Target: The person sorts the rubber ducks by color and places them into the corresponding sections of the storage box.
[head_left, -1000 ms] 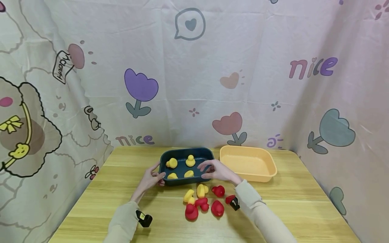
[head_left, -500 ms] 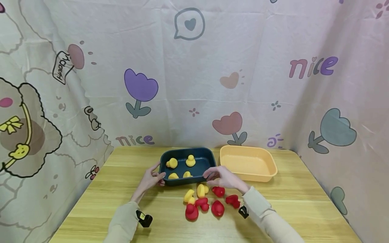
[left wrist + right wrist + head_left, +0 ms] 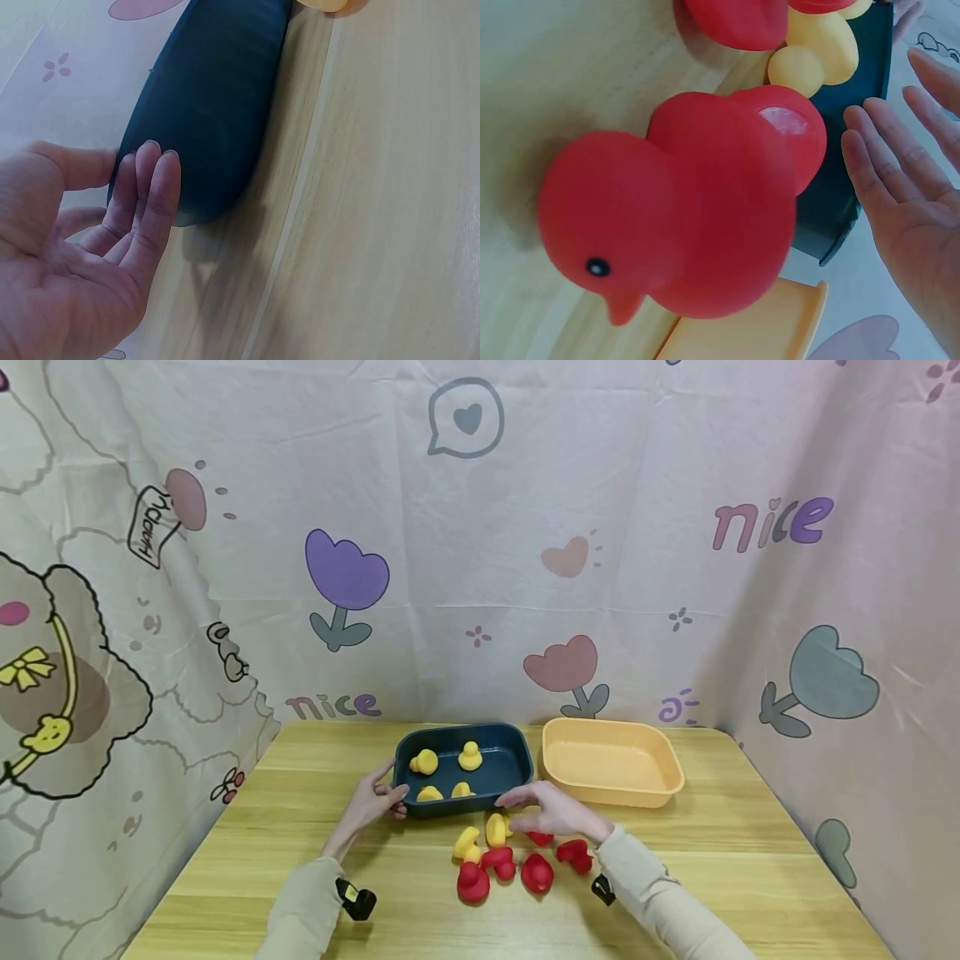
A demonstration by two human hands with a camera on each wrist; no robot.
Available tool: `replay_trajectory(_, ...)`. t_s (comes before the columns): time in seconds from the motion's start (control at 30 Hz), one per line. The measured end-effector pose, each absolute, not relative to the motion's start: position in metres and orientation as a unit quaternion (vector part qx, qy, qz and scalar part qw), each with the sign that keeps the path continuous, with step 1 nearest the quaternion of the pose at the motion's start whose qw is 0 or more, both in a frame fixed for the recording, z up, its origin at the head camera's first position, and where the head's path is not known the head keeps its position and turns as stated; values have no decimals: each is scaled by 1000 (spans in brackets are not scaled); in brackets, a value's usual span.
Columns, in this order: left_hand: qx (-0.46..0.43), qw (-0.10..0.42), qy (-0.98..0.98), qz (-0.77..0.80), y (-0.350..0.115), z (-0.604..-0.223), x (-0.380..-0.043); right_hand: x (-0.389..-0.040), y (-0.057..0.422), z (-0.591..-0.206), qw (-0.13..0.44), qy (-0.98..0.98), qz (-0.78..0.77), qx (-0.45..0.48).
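Observation:
My left hand (image 3: 373,802) grips the left end of a dark blue tub (image 3: 457,810), thumb at the rim and fingers along the outer wall in the left wrist view. Several yellow rubber ducks (image 3: 470,757) lie inside the tub. My right hand (image 3: 553,811), fingers extended and holding nothing, is at the tub's front right corner, above the loose ducks. Below its fingertips lies a yellow duck (image 3: 496,832), with a second yellow duck (image 3: 466,844) to its left. A red rubber duck (image 3: 705,202) looms large in the right wrist view; my right hand partly hides another in the head view.
Several red ducks (image 3: 537,874) lie in a loose group on the wooden table (image 3: 225,877), in front of the tub. A pale orange tub (image 3: 611,795) stands just right of the blue one. A printed cloth (image 3: 450,568) hangs behind the table.
My right hand has drawn back from over the blue tub's right end, down and right toward the loose ducks. A yellow duck in the tub has shifted slightly left. The left hand keeps its place.

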State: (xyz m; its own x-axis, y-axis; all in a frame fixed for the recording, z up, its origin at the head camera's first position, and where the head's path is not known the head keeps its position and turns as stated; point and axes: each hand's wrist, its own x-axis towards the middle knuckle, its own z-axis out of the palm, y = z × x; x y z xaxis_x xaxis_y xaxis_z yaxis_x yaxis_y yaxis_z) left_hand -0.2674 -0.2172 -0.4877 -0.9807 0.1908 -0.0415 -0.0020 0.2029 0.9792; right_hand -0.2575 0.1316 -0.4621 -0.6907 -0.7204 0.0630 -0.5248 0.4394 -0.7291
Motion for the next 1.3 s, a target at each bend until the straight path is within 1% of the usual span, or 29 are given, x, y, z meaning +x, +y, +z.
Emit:
replay_trajectory(0.17, 63, 78, 771, 628, -218, -488, -268, -258, 131, -463, 129, 838, -360, -388)
replay_trajectory(0.33, 65, 77, 769, 631, -218, -488, -268, -258, 130, -464, 144, 835, -345, -404)
replay_trajectory(0.53, 67, 75, 770, 630, -218, -488, -268, -258, 128, -467, 166, 837, -332, -403)
replay_trajectory(0.73, 68, 74, 772, 627, -218, -489, -268, -259, 128, -468, 169, 838, -322, -406)
replay_trajectory(0.97, 64, 74, 775, 625, -218, -488, -267, -259, 126, -469, 184, 845, -320, -387)
replay_trajectory(1.07, 62, 76, 775, 625, -218, -488, -267, -259, 125, -470, 182, 847, -318, -385)
replay_trajectory(1.3, 63, 75, 773, 627, -218, -487, -267, -259, 123, -474, 157, 860, -295, -387)
